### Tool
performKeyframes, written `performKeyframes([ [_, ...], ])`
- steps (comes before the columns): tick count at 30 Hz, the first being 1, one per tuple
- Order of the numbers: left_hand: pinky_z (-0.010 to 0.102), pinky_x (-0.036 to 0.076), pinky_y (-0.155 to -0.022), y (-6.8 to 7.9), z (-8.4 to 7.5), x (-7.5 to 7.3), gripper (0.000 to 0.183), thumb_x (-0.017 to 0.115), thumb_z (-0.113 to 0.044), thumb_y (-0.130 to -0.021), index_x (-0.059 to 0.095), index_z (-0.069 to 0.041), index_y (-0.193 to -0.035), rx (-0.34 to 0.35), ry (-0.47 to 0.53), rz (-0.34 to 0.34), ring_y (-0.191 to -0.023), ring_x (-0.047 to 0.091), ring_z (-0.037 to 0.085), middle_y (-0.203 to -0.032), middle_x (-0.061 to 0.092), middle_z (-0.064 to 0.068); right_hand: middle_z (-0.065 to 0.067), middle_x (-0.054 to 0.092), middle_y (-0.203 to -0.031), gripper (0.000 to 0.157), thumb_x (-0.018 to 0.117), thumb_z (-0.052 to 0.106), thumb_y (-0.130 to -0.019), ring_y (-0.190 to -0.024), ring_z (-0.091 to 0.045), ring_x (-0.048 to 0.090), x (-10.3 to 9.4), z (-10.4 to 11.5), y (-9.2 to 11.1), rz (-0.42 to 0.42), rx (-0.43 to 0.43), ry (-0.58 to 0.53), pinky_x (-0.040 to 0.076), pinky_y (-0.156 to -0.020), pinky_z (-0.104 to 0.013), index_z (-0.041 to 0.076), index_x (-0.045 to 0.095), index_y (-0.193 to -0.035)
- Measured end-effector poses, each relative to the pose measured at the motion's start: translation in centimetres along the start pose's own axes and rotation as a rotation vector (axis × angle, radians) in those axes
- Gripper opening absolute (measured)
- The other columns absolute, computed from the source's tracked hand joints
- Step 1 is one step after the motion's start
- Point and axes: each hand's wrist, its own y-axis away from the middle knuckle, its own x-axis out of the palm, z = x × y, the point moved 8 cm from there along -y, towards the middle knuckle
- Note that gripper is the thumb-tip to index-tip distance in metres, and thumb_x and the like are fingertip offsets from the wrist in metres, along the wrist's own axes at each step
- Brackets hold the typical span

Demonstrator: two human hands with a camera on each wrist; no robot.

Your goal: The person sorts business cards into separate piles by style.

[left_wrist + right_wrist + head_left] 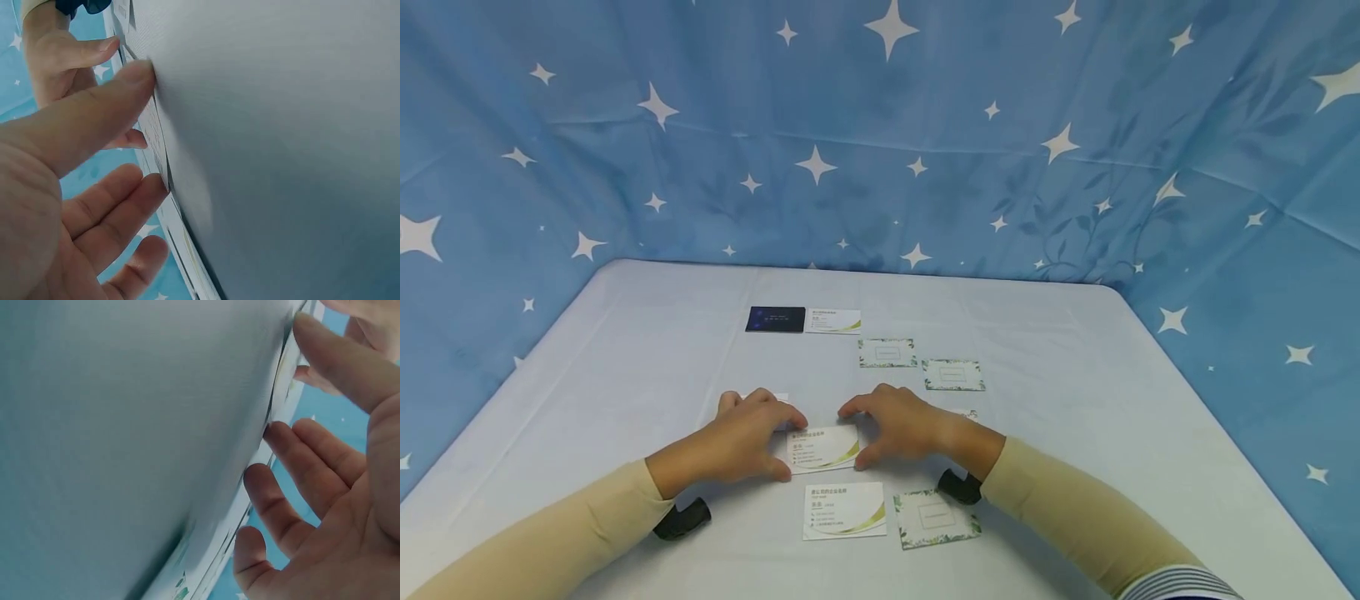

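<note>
A white business card (822, 448) with a gold-green curve lies between both hands near the middle of the table. My left hand (739, 439) rests at its left end, thumb by the lower left corner and index finger at the far edge. At the right end is my right hand (902, 425), thumb at the card's side and index finger just beyond its far edge. The left wrist view has the left thumb (134, 78) at the card's edge. The right hand's fingers (306, 465) are spread loosely in the right wrist view.
Nearer me lie a matching business card (844, 511) and a leaf-bordered card (936, 518). Farther back are a dark card (775, 319), another gold-curved card (833, 321) and two leaf-bordered cards (887, 352). Cards partly hidden behind each hand show their edges. A blue star-patterned curtain (850, 108) hangs behind the table.
</note>
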Motion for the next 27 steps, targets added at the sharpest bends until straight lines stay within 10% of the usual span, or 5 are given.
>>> performKeyframes([
  [27,0.048,0.026,-0.082,-2.3,1.4,-1.9,0.046,0.082,-0.027,-0.082,0.069,-0.018,-0.126,-0.022,0.088,-0.092,-0.112,0.048,0.024,-0.114,0.063,0.002,0.001,0.062,-0.130,0.059,0.077,0.041,-0.086,-0.114,-0.020,0.052,-2.6,-0.6,0.3,-0.219,0.010,0.121,0.038,-0.097,-0.045,0.018,0.060,-0.138],
])
